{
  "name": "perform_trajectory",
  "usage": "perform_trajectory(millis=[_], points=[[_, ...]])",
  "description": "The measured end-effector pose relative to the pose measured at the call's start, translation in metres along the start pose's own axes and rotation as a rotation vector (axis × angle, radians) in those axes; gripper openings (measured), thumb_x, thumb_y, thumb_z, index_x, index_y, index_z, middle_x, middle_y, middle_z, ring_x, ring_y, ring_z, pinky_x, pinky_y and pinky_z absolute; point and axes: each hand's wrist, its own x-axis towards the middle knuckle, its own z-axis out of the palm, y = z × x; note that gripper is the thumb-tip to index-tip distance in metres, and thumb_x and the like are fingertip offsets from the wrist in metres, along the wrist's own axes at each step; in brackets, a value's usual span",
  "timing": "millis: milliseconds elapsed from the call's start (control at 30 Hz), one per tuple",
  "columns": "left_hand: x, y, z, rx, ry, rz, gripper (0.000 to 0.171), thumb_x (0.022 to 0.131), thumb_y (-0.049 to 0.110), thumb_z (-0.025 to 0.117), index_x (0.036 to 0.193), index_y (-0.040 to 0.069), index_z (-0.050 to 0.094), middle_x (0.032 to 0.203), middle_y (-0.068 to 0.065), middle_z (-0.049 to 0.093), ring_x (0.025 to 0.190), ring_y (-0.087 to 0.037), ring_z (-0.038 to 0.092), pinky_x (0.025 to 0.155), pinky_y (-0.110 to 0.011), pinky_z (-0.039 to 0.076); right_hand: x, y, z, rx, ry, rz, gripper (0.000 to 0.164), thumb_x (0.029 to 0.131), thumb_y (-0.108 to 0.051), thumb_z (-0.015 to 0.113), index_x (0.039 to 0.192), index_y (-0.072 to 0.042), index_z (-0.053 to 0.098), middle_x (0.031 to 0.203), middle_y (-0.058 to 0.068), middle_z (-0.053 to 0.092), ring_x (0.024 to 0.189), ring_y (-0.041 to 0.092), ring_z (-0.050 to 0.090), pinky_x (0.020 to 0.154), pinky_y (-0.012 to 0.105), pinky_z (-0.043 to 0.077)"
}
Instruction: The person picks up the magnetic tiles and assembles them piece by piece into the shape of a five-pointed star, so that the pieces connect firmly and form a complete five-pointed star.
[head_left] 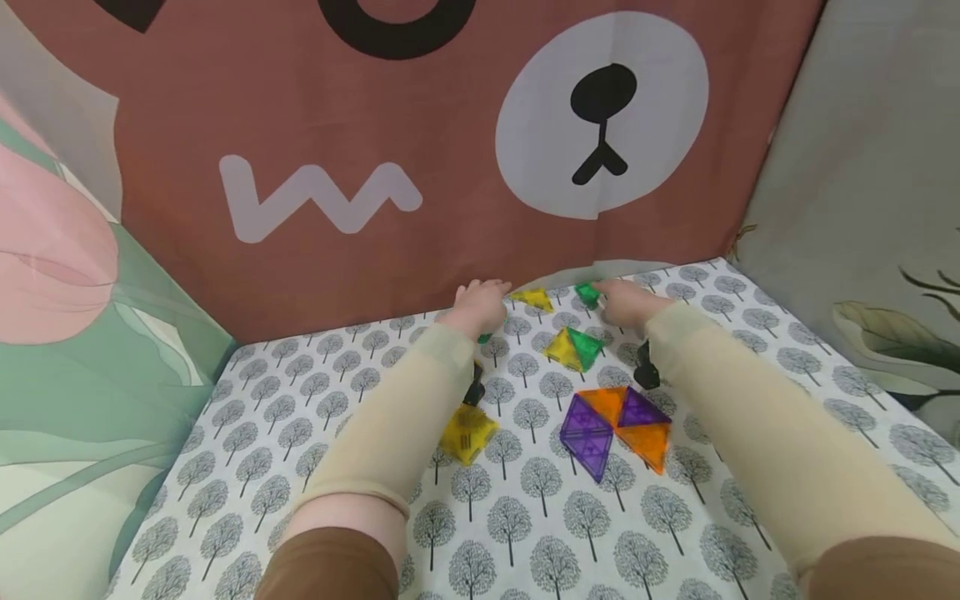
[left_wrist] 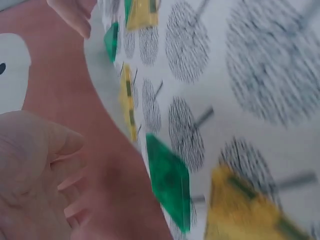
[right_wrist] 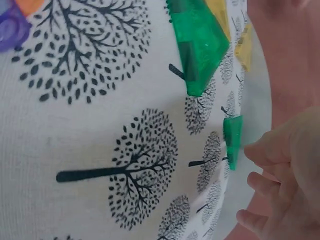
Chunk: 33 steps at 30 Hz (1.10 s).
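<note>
My left hand point(head_left: 480, 307) hangs near the back wall, fingers loosely bent, holding nothing. Below it lies a green translucent magnetic tile point(left_wrist: 170, 182), mostly hidden by the hand in the head view. My right hand point(head_left: 628, 302) reaches to another green magnetic tile point(head_left: 587, 294) at the table's back edge. In the right wrist view its thumb and fingers point(right_wrist: 265, 147) are spread loosely beside that tile, not wrapped round it. Between the hands lies a yellow tile point(head_left: 534, 299). Nearer, a yellow triangle point(head_left: 562, 350) and a green triangle point(head_left: 584, 347) lie edge to edge.
Purple tiles point(head_left: 587, 450) and orange tiles point(head_left: 647, 444) lie joined in a partial ring in front of the right hand. A yellow tile point(head_left: 468, 433) lies beside the left forearm. The tree-print cloth point(head_left: 510, 517) meets a bear-print wall point(head_left: 315, 275) behind.
</note>
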Motion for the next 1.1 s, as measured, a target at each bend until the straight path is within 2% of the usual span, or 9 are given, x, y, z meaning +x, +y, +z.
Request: perform_trajectory(millis=[167, 233, 367, 467, 600, 700, 767, 933, 1100], points=[[0.009, 0.013, 0.008, 0.005, -0.043, 0.047, 0.053, 0.103, 0.015, 0.038, 0.155, 0.022, 0.034, 0.160, 0.000, 0.029, 0.145, -0.027, 0.021, 0.114, -0.044, 0.019, -0.001, -0.003, 0.007, -0.073, -0.013, -0.037, 0.065, 0.089, 0.009, 0.044, 0.151, 0.010, 0.024, 0.154, 0.031, 0.024, 0.142, 0.047, 0.019, 0.116, 0.056, 0.018], [0.011, 0.014, 0.012, -0.007, -0.059, 0.048, 0.053, 0.102, 0.014, 0.039, 0.155, 0.021, 0.036, 0.158, 0.000, 0.032, 0.143, -0.026, 0.025, 0.109, -0.042, 0.023, 0.000, -0.006, 0.010, -0.082, -0.015, -0.037, 0.066, 0.088, 0.010, 0.044, 0.151, 0.009, 0.023, 0.155, 0.030, 0.023, 0.142, 0.047, 0.021, 0.115, 0.056, 0.022], [0.012, 0.014, 0.020, -0.005, -0.082, 0.025, 0.052, 0.102, 0.011, 0.038, 0.153, 0.019, 0.039, 0.156, 0.000, 0.037, 0.139, -0.025, 0.030, 0.102, -0.040, 0.025, 0.003, -0.013, 0.019, -0.076, -0.020, -0.024, 0.063, 0.096, 0.003, 0.043, 0.155, 0.002, 0.021, 0.156, 0.028, 0.023, 0.142, 0.046, 0.023, 0.115, 0.056, 0.022], [0.011, 0.013, 0.024, 0.023, -0.105, 0.003, 0.052, 0.103, 0.012, 0.034, 0.154, 0.018, 0.036, 0.158, -0.003, 0.032, 0.143, -0.026, 0.025, 0.110, -0.040, 0.023, 0.006, -0.020, 0.029, -0.070, -0.024, -0.012, 0.060, 0.099, -0.003, 0.040, 0.156, -0.003, 0.020, 0.158, 0.023, 0.023, 0.144, 0.043, 0.020, 0.116, 0.055, 0.016], [0.006, 0.015, 0.027, 0.075, -0.125, -0.001, 0.051, 0.104, 0.016, 0.035, 0.155, 0.016, 0.034, 0.159, -0.010, 0.029, 0.145, -0.031, 0.022, 0.117, -0.045, 0.018, 0.005, -0.030, 0.039, -0.116, -0.003, -0.013, 0.058, 0.097, -0.001, 0.036, 0.154, 0.000, 0.026, 0.157, 0.023, 0.027, 0.144, 0.042, 0.021, 0.117, 0.053, 0.015], [0.005, 0.019, 0.028, 0.110, -0.137, -0.001, 0.052, 0.103, 0.018, 0.037, 0.155, 0.015, 0.035, 0.158, -0.014, 0.030, 0.145, -0.032, 0.023, 0.118, -0.045, 0.018, 0.004, -0.032, 0.041, -0.178, 0.028, -0.026, 0.058, 0.095, 0.000, 0.040, 0.151, 0.004, 0.030, 0.154, 0.027, 0.029, 0.142, 0.044, 0.023, 0.117, 0.054, 0.017], [0.010, 0.018, 0.031, 0.127, -0.152, -0.008, 0.052, 0.103, 0.018, 0.038, 0.155, 0.017, 0.034, 0.159, -0.014, 0.028, 0.146, -0.032, 0.020, 0.118, -0.045, 0.016, 0.003, -0.032, 0.041, -0.207, 0.045, -0.020, 0.060, 0.094, -0.002, 0.044, 0.151, 0.004, 0.031, 0.152, 0.029, 0.029, 0.141, 0.044, 0.025, 0.116, 0.055, 0.020], [0.009, 0.019, 0.032, 0.113, -0.143, 0.018, 0.051, 0.103, 0.017, 0.036, 0.155, 0.021, 0.036, 0.161, -0.011, 0.024, 0.148, -0.031, 0.014, 0.119, -0.045, 0.012, -0.001, -0.035, 0.038, -0.238, 0.066, 0.002, 0.056, 0.093, -0.005, 0.049, 0.148, 0.003, 0.039, 0.143, 0.030, 0.036, 0.132, 0.043, 0.034, 0.111, 0.057, 0.029], [0.004, 0.021, 0.032, 0.094, -0.138, 0.030, 0.052, 0.103, 0.015, 0.037, 0.154, 0.020, 0.037, 0.159, -0.009, 0.031, 0.148, -0.031, 0.016, 0.120, -0.043, 0.011, -0.001, -0.032, 0.037, -0.238, 0.047, -0.016, 0.052, 0.096, -0.006, 0.048, 0.146, 0.006, 0.040, 0.147, 0.030, 0.036, 0.137, 0.045, 0.032, 0.113, 0.056, 0.025]])
